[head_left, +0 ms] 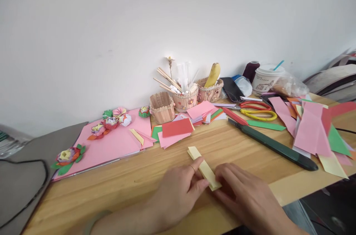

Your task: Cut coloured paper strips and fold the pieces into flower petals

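Observation:
A pale yellow strip of folded paper (205,168) lies slanted just above the wooden table, between my two hands. My left hand (178,190) pinches its left side, with the index finger along the upper part and the thumb near the lower end. On the other side, my right hand (244,194) has its curled fingers closed on the lower right end; its fingertips are partly hidden. Past the right hand lies a dark green knife-like tool (274,144). Red and coloured paper pieces (178,128) are stacked beyond the strip.
Folded paper flowers (68,156) sit on pink sheets (108,153) at left. Small wooden baskets (162,107) stand by the wall, one holding a banana (213,75). Scissors (258,114), a lidded cup (265,78) and loose paper strips (311,127) are at right.

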Action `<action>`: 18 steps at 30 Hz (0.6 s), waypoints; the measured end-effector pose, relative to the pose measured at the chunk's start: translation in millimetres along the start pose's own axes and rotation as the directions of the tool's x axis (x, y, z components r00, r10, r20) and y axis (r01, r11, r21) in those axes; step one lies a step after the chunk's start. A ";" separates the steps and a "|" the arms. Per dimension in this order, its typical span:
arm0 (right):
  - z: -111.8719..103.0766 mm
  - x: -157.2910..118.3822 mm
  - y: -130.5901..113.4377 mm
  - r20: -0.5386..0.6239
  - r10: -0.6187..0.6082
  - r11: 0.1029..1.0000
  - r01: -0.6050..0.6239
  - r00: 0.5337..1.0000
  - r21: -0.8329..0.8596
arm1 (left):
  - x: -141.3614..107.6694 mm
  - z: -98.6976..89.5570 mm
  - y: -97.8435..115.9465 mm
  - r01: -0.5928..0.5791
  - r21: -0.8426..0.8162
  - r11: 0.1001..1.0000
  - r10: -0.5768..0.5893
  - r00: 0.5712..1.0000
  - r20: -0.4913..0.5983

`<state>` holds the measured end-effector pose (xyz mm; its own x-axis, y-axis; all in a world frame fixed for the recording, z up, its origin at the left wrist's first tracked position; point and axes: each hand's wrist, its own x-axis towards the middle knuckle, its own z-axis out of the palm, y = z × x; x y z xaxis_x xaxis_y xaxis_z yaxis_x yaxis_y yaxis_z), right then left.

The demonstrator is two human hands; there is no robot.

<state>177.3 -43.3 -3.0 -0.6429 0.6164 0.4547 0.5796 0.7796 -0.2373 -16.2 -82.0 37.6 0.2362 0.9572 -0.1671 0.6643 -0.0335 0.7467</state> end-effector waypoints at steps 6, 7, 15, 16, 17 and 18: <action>-3.4 3.0 -5.5 0.148 -0.071 0.989 0.051 0.986 0.136 | 6.3 6.8 -12.2 -0.018 -0.167 0.986 0.013 1.000 -0.027; -3.3 3.4 -5.4 0.162 -0.053 0.987 0.028 0.985 0.155 | 6.9 7.3 -13.4 -0.025 -0.180 0.983 0.021 0.999 -0.027; -7.9 12.6 -5.8 0.191 -0.157 0.980 0.128 0.969 0.153 | 9.8 9.4 -21.1 -0.042 -0.098 0.994 0.034 0.995 -0.090; -8.5 13.0 -4.7 0.192 -0.180 0.979 0.156 0.965 0.133 | 10.1 9.0 -21.0 -0.044 -0.073 0.996 0.038 0.996 -0.083; -8.7 13.0 -3.2 0.186 -0.195 0.978 0.178 0.963 0.109 | 10.3 8.3 -20.8 -0.043 -0.050 0.998 0.039 0.996 -0.077; -8.7 12.6 -1.3 0.179 -0.201 0.979 0.189 0.963 0.080 | 10.6 7.6 -20.3 -0.042 -0.031 0.999 0.040 0.996 -0.074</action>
<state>172.7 -37.5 10.5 -0.8251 0.4571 0.3319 0.4058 0.8884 -0.2148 -21.8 -73.3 15.8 0.2097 0.9737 -0.0894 0.6311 -0.0650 0.7730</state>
